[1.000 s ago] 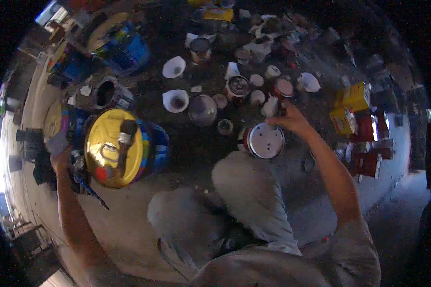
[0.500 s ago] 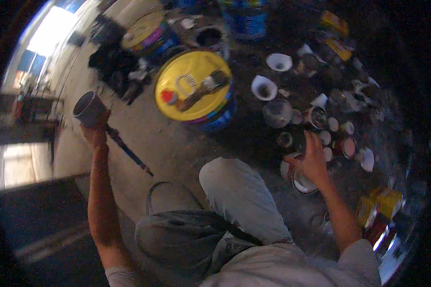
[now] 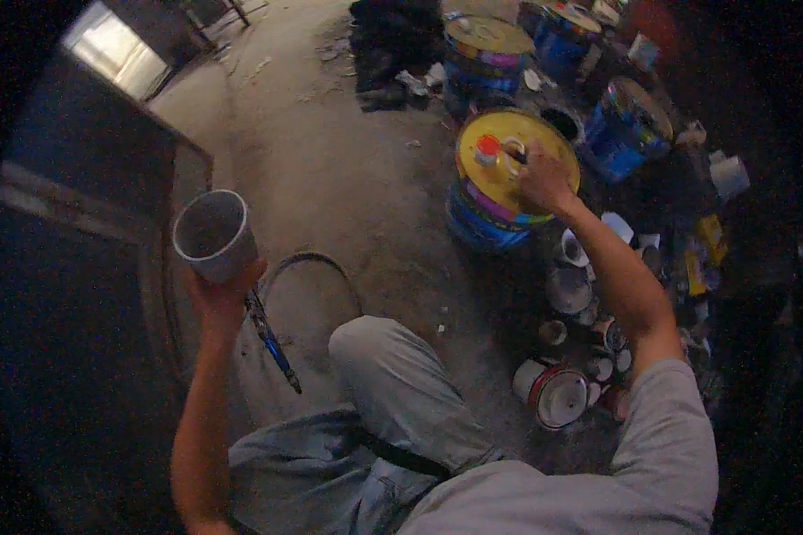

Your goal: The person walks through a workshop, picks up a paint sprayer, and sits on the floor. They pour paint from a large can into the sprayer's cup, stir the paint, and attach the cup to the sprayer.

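My left hand is wrapped round a pale grey cup, raised at the left with its open mouth toward me. Just below that hand a slim dark rod with a blue section slants down; I cannot tell whether the hand holds it. My right hand reaches over the yellow lid of a blue paint bucket. Its fingers are closed on a paintbrush, mostly hidden by the hand. A red cap sits beside it on the lid.
Below my right arm stand several small cans and cups, among them a white can with a red rim. More paint buckets stand farther back. A black hose curves across the concrete floor near my knee.
My right hand has left the white can among the small cans and moved up to the brush on the yellow lid. The view has turned right; the cup remains in my left hand.
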Tool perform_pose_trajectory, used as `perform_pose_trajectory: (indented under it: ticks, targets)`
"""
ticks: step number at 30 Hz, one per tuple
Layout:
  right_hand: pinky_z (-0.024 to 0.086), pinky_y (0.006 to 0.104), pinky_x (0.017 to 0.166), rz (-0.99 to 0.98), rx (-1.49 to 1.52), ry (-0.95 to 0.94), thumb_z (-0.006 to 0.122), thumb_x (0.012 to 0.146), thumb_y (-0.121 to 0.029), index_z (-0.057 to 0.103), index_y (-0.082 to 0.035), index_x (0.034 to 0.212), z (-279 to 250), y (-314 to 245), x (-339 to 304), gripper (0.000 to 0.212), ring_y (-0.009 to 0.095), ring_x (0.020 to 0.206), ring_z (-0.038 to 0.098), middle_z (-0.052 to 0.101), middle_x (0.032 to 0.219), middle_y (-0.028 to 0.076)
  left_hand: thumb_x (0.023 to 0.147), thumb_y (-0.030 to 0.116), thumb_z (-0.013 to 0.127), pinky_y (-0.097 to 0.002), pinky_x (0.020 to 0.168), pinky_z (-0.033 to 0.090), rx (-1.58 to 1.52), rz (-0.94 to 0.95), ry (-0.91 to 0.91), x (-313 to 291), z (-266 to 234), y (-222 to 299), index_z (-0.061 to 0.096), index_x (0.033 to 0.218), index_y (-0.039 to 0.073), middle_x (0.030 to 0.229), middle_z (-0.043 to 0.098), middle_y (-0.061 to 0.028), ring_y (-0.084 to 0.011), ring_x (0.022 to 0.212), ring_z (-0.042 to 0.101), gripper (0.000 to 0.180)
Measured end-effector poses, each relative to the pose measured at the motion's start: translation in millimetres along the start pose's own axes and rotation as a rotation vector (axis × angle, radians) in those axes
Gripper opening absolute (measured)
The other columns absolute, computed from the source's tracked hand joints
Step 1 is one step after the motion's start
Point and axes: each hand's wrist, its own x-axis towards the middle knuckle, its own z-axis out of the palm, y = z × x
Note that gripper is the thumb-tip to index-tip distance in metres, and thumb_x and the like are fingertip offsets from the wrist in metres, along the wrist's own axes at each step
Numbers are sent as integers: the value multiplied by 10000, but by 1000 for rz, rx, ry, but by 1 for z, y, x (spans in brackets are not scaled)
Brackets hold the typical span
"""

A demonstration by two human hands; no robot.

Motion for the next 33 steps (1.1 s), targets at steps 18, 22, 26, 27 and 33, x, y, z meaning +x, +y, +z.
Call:
perform_pose_trajectory:
  ticks: [18,22,26,27,33]
  targets:
    - [536,450,663,-127,154,-229,585,866,-289,610,-79,1180,42,48,105,379,327,794,661,675,936,132,638,140,895,-396,1004,457,48,187,38,-110,34,-101,400,1350,60,1281,549,-119,-272,1181,559,870]
    - [494,418,599,233,788,-446,661,810,-223,601,-31,1158,87,85,149,402,266,725,630,649,945,118,602,194,917,-413,1004,442,302,266,29,-128,59,-143,397,1359,53,1267,550,-133,-287,1173,559,930]
    - [466,371,571,-440,285,-204,649,827,-189,609,-65,946,134,70,160,177,244,651,586,601,772,111,596,218,921,-413,1004,435,196,420,98,-129,87,-183,389,1364,44,1262,540,-140,-301,1173,547,950]
    - [468,370,585,-373,198,-253,639,810,-150,604,-60,893,135,60,159,127,234,689,588,597,787,100,591,225,923,-414,1001,436,100,462,136,-128,89,-186,386,1364,42,1262,535,-144,-308,1171,546,959]
    - [462,364,534,-387,67,-402,612,787,-97,607,-79,830,68,-57,107,47,208,612,586,615,733,66,583,242,914,-444,943,466,269,294,7,-116,78,-166,387,1355,73,1255,513,-167,-371,1134,554,949]
